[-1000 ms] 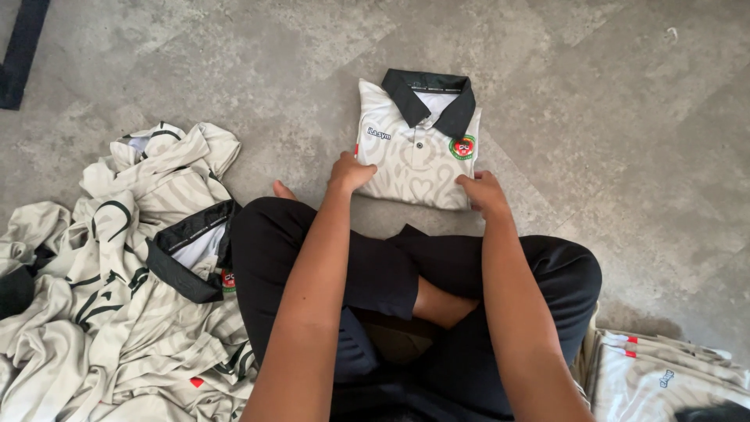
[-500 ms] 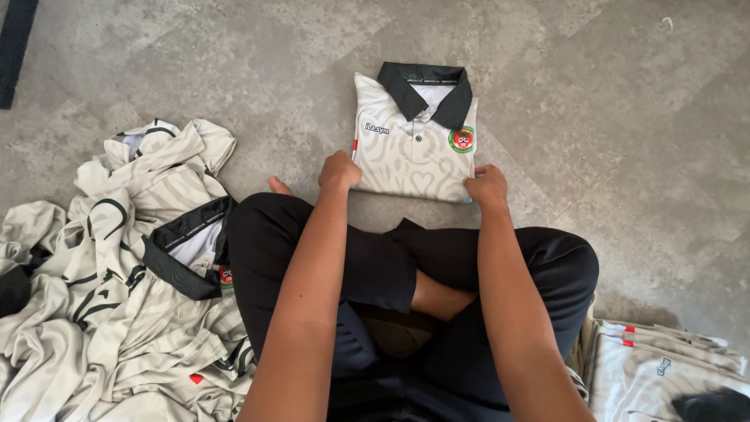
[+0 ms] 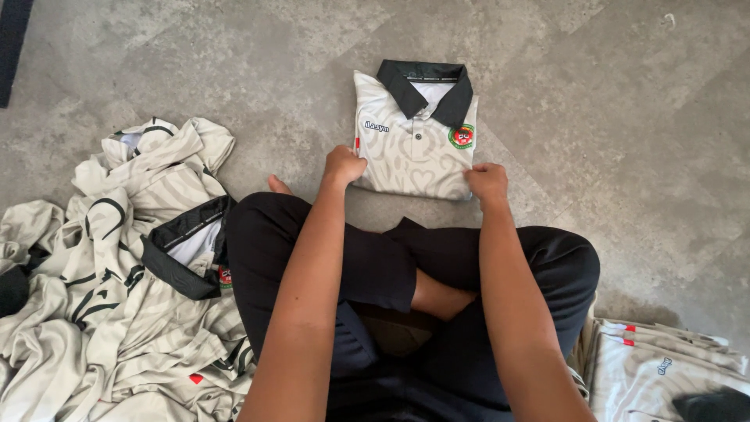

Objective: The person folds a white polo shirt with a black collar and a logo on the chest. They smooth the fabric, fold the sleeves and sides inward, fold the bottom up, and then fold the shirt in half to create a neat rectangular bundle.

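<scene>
A folded white polo shirt (image 3: 414, 141) with a black collar and a round chest badge lies on the grey floor in front of my crossed legs. My left hand (image 3: 342, 165) grips its near left corner. My right hand (image 3: 487, 181) pinches its near right corner. Both arms reach forward over my knees in black trousers.
A heap of unfolded white shirts with black collars (image 3: 117, 281) covers the floor at my left. A stack of folded shirts (image 3: 664, 375) lies by my right knee. A dark strip (image 3: 14, 39) runs along the top left edge. The floor is grey stone (image 3: 609, 117).
The folded shirt with both hands on its near corners now sits a little further from my legs; the hands stay closed on the corners.
</scene>
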